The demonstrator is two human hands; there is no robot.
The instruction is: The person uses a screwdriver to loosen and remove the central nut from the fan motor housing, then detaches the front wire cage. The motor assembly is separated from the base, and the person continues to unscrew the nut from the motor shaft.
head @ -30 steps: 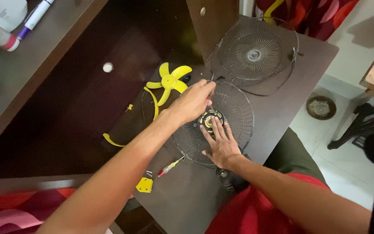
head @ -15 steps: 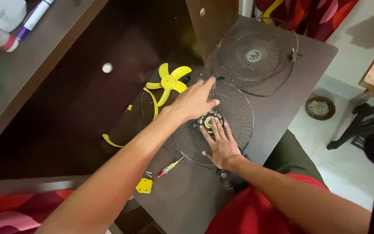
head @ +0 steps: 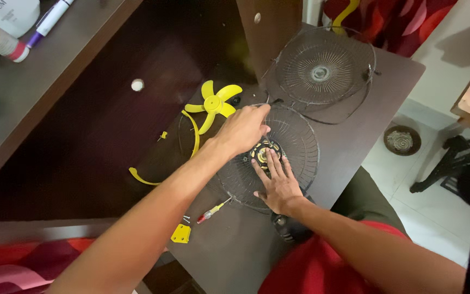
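Observation:
A round wire fan grille (head: pixel 300 142) lies flat on the dark brown table (head: pixel 349 147), with a black and yellow motor hub (head: pixel 260 151) at its centre. My left hand (head: pixel 241 129) reaches across it, its fingertips curled and pinched at the grille's far rim. My right hand (head: pixel 278 182) lies flat on the near part of the grille, fingers spread and pointing at the hub, holding nothing. A yellow fan blade (head: pixel 212 104) lies just left of my left hand.
A second wire grille (head: pixel 322 68) lies at the table's far end. A small red and yellow screwdriver (head: pixel 212 210), a yellow bracket (head: pixel 181 233) and a curved yellow strip (head: pixel 193 130) lie to the left. Bottles and a marker (head: pixel 50 19) sit on the shelf at upper left.
My left hand's fingers stretched out toward the grille's far rim, then curled back onto it. My right hand has stayed flat on the grille.

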